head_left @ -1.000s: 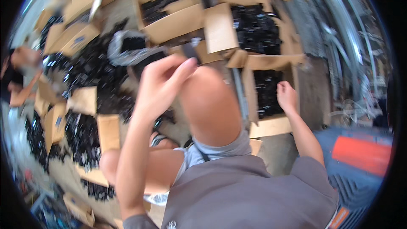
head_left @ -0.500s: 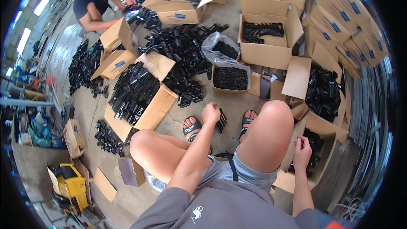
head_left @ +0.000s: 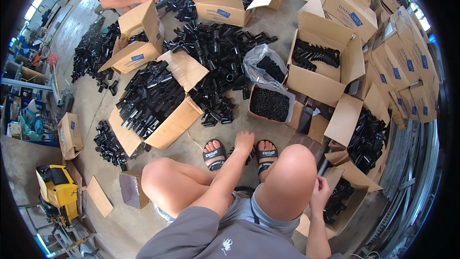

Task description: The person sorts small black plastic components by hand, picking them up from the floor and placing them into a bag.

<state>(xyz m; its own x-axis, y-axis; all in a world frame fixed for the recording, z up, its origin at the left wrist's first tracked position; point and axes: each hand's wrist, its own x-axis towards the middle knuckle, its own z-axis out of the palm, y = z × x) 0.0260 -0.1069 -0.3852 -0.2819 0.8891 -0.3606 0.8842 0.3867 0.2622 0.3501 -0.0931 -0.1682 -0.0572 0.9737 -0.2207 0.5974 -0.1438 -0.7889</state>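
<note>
Black plastic fittings are the work in hand. Nearest, the right hand (head_left: 320, 193) rests at the rim of an open carton (head_left: 346, 200) of fittings beside the right knee; whether it grips anything cannot be told. The left hand (head_left: 243, 142) reaches down between the sandalled feet, fingers spread, apparently holding nothing. Judged step: reaching for a part. The next move calls for a firm pinch on one piece. Beyond lie a heap of fittings (head_left: 218, 62) and a small box of black pieces (head_left: 269, 103).
</note>
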